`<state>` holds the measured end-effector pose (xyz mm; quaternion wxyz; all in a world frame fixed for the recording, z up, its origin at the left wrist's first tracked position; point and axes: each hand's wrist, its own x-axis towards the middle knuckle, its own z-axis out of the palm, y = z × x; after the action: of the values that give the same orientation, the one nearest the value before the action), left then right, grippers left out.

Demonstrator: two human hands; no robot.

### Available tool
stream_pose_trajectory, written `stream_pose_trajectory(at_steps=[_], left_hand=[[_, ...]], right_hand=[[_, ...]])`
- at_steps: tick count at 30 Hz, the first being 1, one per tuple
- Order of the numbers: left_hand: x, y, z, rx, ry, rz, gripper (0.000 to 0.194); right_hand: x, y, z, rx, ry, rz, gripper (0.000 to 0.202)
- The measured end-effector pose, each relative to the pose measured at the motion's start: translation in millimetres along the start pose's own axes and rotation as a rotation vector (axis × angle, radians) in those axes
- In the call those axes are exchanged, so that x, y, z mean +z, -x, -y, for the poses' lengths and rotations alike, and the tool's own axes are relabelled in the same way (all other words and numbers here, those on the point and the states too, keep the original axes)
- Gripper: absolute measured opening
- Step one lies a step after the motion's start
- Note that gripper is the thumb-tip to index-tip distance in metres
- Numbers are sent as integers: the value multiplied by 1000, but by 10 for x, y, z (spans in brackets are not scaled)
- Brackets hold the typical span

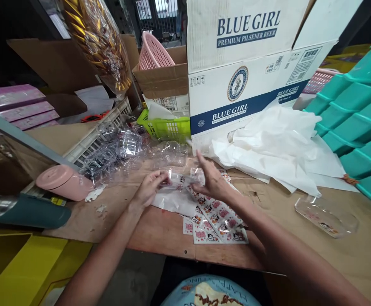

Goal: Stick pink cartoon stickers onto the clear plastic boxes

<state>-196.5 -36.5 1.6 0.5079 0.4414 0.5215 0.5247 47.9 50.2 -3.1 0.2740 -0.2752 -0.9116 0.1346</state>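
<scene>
Between my hands is a small clear plastic piece (178,180), with dark printed marks showing on or through it. My left hand (153,185) pinches its left end between thumb and fingers. At its right side my right hand (210,176) is spread, thumb and fingers apart; whether it touches the plastic I cannot tell. Beneath and to the right lie sticker sheets (220,221) with cartoon cats and pink print, overlapping at the table's front edge. A white sheet (175,202) lies under the plastic piece.
Clear plastic containers (129,144) are heaped at the back left, near a pink cup (62,182) and a teal bottle (29,211). A white carton (236,85) stands behind crumpled white paper (268,146). One clear container (327,216) lies right, near stacked green bins (361,114).
</scene>
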Motion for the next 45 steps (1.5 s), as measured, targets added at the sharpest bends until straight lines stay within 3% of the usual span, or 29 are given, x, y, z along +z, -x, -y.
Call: stream_pose_trajectory(at_steps=[4, 7, 9, 13, 16, 20, 23, 25, 27, 30, 32, 37, 45], left_hand=[[47, 77, -109, -152, 334, -120, 25], [276, 128, -140, -302, 669, -189, 27], [457, 188, -153, -333, 809, -162, 28], [685, 309, -151, -147, 572, 14, 39], [707, 303, -98, -14, 372, -56, 34], [603, 218, -18, 56, 153, -131, 32], [450, 229, -52, 5, 212, -219, 31], [367, 293, -115, -71, 402, -235, 33], [354, 381, -169, -108, 553, -217, 31], [507, 501, -183, -108, 645, -170, 29], [683, 561, -153, -110, 676, -154, 27], [1047, 663, -73, -172, 768, -69, 32], [1258, 717, -34, -168, 721, -82, 33]], right_hand=[[-282, -59, 95, 103, 44, 47, 106], [-295, -37, 306, 34, -172, 47, 120], [-236, -1, 420, 2, -336, 4, 123], [-155, -5, 409, 13, -401, -36, 125], [-123, -118, 296, -20, -319, 19, 125], [-74, -307, 283, -87, -176, 38, 118], [-153, -306, 414, -127, -157, -18, 104], [-274, -182, 537, -66, -343, -84, 98], [-401, 31, 663, 49, -723, -66, 95], [-517, 426, 822, 250, -1360, 102, 92], [-529, 679, 892, 356, -1623, 180, 88], [-491, 1115, 944, 514, -1826, 182, 81], [-496, 1299, 934, 547, -1918, 135, 70]])
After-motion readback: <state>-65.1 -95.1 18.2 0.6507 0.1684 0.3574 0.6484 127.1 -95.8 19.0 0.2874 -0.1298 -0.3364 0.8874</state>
